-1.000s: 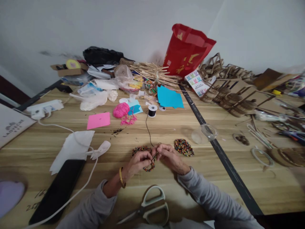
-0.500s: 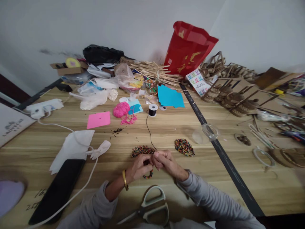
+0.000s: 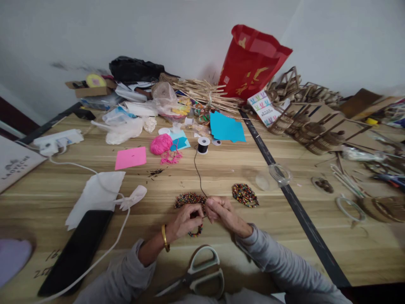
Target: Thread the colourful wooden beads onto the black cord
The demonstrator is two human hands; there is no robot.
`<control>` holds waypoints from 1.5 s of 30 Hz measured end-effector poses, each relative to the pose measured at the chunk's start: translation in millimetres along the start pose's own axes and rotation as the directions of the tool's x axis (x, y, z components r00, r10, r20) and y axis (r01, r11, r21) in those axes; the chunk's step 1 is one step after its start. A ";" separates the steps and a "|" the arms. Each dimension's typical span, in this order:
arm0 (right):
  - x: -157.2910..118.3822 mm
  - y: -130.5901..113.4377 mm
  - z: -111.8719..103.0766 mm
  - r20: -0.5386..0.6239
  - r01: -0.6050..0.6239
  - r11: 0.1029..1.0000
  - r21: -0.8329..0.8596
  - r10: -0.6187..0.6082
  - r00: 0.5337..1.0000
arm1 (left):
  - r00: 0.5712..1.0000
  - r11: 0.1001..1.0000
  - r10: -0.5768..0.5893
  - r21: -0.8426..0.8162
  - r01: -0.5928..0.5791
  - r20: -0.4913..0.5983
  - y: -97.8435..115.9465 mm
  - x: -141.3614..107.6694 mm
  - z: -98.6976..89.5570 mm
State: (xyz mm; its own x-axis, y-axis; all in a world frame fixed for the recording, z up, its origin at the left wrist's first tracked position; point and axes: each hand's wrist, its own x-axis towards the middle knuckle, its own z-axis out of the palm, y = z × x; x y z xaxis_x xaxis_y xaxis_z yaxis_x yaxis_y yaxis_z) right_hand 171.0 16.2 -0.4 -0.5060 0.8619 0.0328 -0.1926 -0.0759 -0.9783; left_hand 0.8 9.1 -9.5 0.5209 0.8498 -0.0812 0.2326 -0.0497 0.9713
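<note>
Within the right hand (image 3: pixel 222 210), black cord (image 3: pixel 200 178) is partly hidden.

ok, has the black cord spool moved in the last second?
No. The spool stands at the same spot against the pink yarn ball, with no visible shift either way.

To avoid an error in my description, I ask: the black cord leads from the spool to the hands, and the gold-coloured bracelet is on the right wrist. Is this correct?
Not quite: the gold-coloured bracelet is on the left wrist, as the head view shows. The black cord does lead from the spool to the hands.
</note>
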 end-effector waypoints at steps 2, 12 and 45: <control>3.3 2.1 -1.7 -0.038 -0.016 0.994 0.108 0.020 0.999 | 0.999 0.995 -0.029 -0.092 0.031 0.023 1.1 0.5 -0.7; 7.8 8.4 -11.3 -0.149 -0.034 0.986 0.164 0.059 0.987 | 0.974 0.808 -0.208 -0.545 0.225 0.094 6.1 0.1 -2.1; -6.3 5.7 -5.4 0.331 0.467 0.105 -0.878 -0.570 0.752 | 0.964 0.722 -0.237 -0.686 0.090 -0.122 -3.1 4.6 -1.2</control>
State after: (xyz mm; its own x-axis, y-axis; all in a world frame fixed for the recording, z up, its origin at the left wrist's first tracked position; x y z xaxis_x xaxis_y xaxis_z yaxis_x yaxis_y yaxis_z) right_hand 177.6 13.1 -7.2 -0.5491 0.5252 0.6501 0.4820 0.8345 -0.2671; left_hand 1.5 13.8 -12.6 0.3464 0.8950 -0.2809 -0.3481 0.4007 0.8475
